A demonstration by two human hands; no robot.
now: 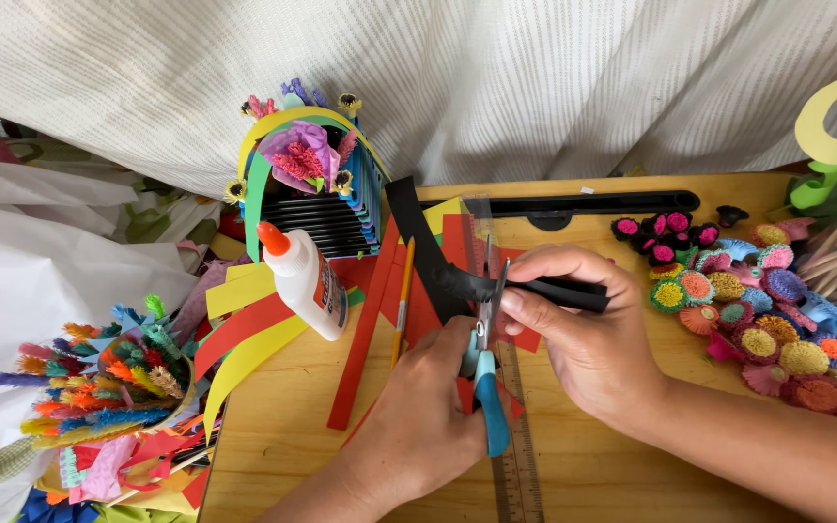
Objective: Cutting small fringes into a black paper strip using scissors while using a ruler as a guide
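Observation:
My left hand [418, 416] grips blue-handled scissors [489, 387], whose blades point up and are open around a black paper strip [417, 225]. My right hand [583, 339] pinches that strip just right of the blades, and the folded black end sticks out past my fingers to the right. The strip curves up and away to the left over red paper strips [365, 339]. Both hands hover over a wooden table [622, 470], above a clear ruler [517, 470].
A white glue bottle [304, 281] with an orange cap stands left of the hands, next to yellow and red strips [244, 334] and an orange pencil [403, 300]. Several paper flowers [767, 310] cover the right side. A paper basket [317, 184] and a black bar [593, 204] are behind. Fringed paper rolls [108, 378] are at the left.

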